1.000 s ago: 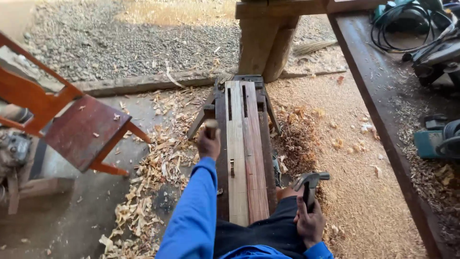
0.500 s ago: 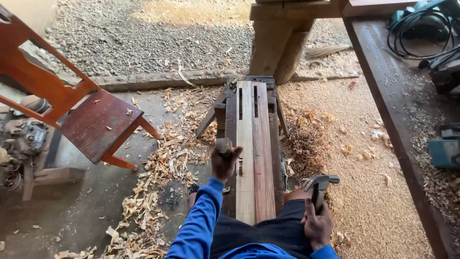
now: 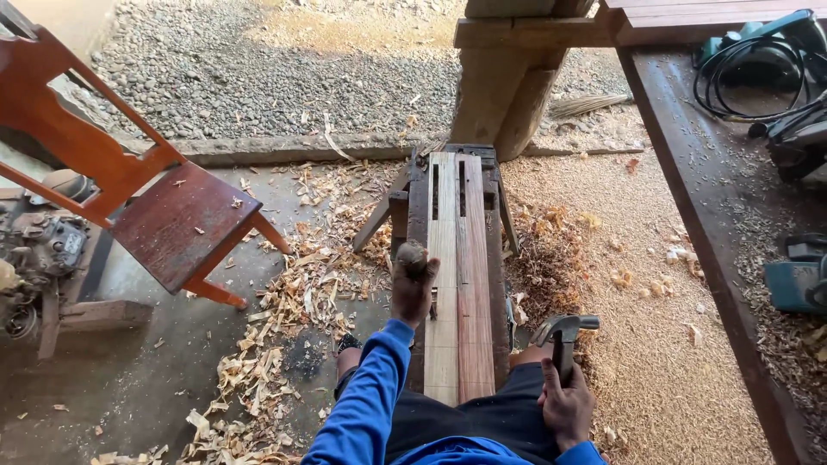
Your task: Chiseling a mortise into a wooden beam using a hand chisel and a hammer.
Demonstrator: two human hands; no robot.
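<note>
Centre frame: left hand (image 3: 412, 288) closed round a small rounded wooden piece (image 3: 412, 256), held at the left edge of two boards (image 3: 458, 284) lying lengthwise on the narrow desk (image 3: 496, 301). Right hand (image 3: 566, 405), lower right, wrapped tight on the handle of a claw hammer (image 3: 564, 331), head up. Judgement: steady the piece firmly and keep fingers clear before any strike.

Left hand (image 3: 412, 288) raised, fisted; right hand (image 3: 567, 405) low, fingers wrapped.
</note>
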